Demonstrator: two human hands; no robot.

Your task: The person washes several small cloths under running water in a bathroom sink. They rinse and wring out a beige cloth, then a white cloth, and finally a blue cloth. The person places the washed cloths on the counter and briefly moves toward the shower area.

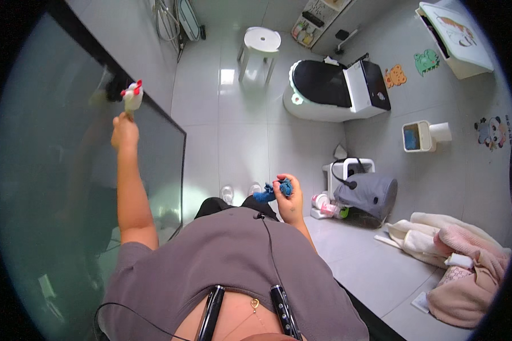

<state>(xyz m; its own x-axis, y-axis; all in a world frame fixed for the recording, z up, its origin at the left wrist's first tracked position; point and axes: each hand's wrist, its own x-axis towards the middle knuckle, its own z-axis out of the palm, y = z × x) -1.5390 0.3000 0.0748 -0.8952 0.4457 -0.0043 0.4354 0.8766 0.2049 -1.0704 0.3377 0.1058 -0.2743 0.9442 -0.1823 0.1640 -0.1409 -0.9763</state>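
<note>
My left hand (125,132) is raised at the left, closed around the lower end of a small white item with red parts (132,97); its exact kind is unclear. Just beside that item is a dark handle (116,87) on a framed glass door or partition (68,170). Low in front of my body, my right hand (291,200) grips a crumpled blue cloth (264,194), part of which hangs out to the left of the fingers.
A white stool (262,40) stands on the tiled floor beyond my feet. To the right are a toilet with a black lid (322,83), a wall-mounted paper holder (418,136), a grey-blue bag (367,192) by a white stool, and heaped towels (465,294).
</note>
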